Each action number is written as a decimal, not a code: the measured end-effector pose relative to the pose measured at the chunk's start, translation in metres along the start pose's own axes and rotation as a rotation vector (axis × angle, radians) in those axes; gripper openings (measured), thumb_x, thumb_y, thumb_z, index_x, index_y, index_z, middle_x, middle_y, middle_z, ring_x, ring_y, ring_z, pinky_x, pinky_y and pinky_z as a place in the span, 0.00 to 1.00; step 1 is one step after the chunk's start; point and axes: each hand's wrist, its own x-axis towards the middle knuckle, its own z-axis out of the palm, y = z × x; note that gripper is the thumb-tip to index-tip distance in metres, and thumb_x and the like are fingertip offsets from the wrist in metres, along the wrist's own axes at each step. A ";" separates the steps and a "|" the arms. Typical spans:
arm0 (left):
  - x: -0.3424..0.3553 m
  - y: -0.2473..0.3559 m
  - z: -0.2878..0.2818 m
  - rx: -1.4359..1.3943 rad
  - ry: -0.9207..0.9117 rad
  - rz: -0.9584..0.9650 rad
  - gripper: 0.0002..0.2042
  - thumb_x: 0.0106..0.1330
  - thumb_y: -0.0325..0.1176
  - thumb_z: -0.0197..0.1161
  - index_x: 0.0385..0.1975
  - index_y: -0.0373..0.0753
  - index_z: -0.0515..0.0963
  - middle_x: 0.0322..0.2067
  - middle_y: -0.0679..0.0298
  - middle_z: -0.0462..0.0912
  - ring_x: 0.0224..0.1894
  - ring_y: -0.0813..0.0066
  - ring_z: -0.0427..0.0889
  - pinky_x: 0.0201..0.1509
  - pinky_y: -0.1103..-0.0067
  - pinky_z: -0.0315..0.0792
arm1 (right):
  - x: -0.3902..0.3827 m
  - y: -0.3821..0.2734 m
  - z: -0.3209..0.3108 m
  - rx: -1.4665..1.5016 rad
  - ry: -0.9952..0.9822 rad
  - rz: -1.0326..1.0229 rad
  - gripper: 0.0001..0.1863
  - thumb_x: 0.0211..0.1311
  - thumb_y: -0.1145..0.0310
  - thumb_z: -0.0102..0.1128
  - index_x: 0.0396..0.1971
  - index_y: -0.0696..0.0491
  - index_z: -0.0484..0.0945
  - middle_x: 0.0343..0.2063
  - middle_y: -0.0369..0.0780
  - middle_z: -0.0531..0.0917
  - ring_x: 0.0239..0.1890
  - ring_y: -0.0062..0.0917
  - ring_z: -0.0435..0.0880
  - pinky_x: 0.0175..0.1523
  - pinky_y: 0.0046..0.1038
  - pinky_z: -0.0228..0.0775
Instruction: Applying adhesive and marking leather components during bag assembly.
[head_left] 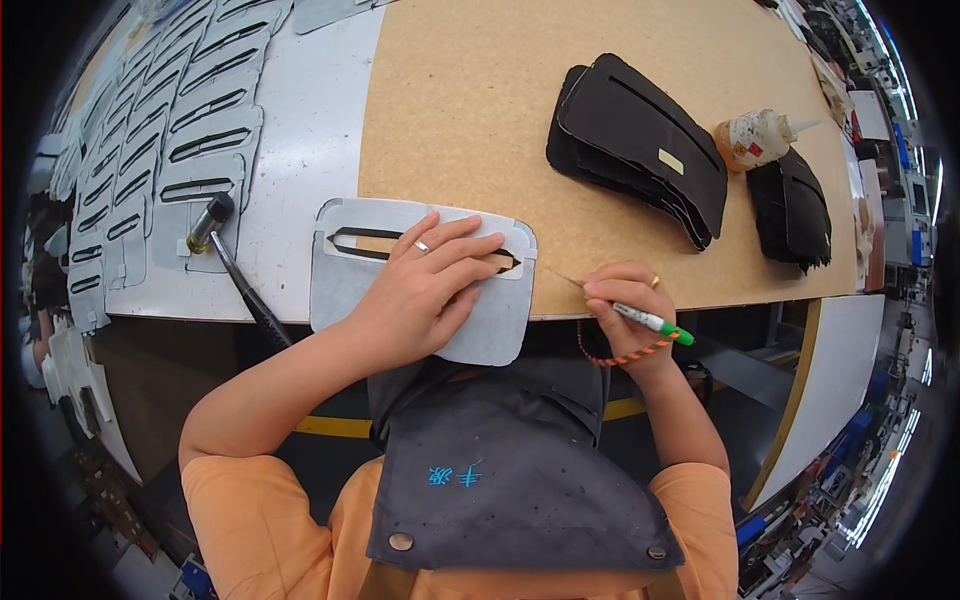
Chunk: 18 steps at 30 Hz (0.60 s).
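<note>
My left hand (425, 285) lies with fingers stretched out over a grey panel (420, 325), pressing on it near the right end of its long pointed slot. The panel has rounded corners and overhangs the table's near edge. Tan board and dark edging show through the slot. To the right of the panel, my right hand (628, 300) is closed around a pen-like tool (642, 318) with a white barrel, a green rear end and a thin tip pointing left. A striped orange-and-black cord (625, 358) loops below it. The tip is apart from the panel.
Rows of similar slotted grey panels (210, 110) overlap at the left. A mallet (235, 265) with a black handle lies beside them. Stacked dark brown pieces (640, 130) and a smaller dark stack (790, 210) sit at the right, near a nozzle bottle (755, 138) of amber liquid.
</note>
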 end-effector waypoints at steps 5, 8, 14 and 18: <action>0.010 -0.007 -0.007 -0.160 0.085 -0.101 0.10 0.56 0.25 0.59 0.38 0.40 0.74 0.47 0.60 0.74 0.51 0.59 0.71 0.57 0.64 0.61 | -0.009 -0.006 0.001 -0.070 0.098 0.104 0.07 0.52 0.81 0.63 0.32 0.57 0.79 0.29 0.41 0.80 0.32 0.27 0.79 0.34 0.24 0.71; 0.023 -0.012 -0.018 0.095 0.052 -0.090 0.15 0.56 0.26 0.60 0.44 0.40 0.72 0.49 0.60 0.71 0.55 0.61 0.66 0.58 0.70 0.55 | -0.005 -0.012 0.017 0.036 0.006 0.144 0.11 0.52 0.81 0.60 0.37 0.56 0.78 0.32 0.42 0.81 0.34 0.29 0.80 0.39 0.28 0.71; 0.028 -0.025 -0.021 0.171 -0.067 -0.169 0.17 0.56 0.30 0.62 0.47 0.41 0.71 0.46 0.61 0.70 0.53 0.62 0.65 0.56 0.69 0.55 | 0.008 -0.012 0.045 -0.478 -0.214 -0.189 0.20 0.45 0.77 0.58 0.43 0.53 0.74 0.38 0.36 0.81 0.47 0.32 0.76 0.62 0.39 0.59; 0.026 -0.031 -0.019 0.154 -0.026 -0.143 0.17 0.57 0.31 0.62 0.47 0.41 0.71 0.43 0.61 0.69 0.50 0.63 0.65 0.54 0.68 0.55 | 0.003 -0.015 0.035 -0.525 -0.228 -0.166 0.18 0.45 0.78 0.58 0.41 0.52 0.75 0.40 0.35 0.81 0.48 0.29 0.76 0.63 0.40 0.58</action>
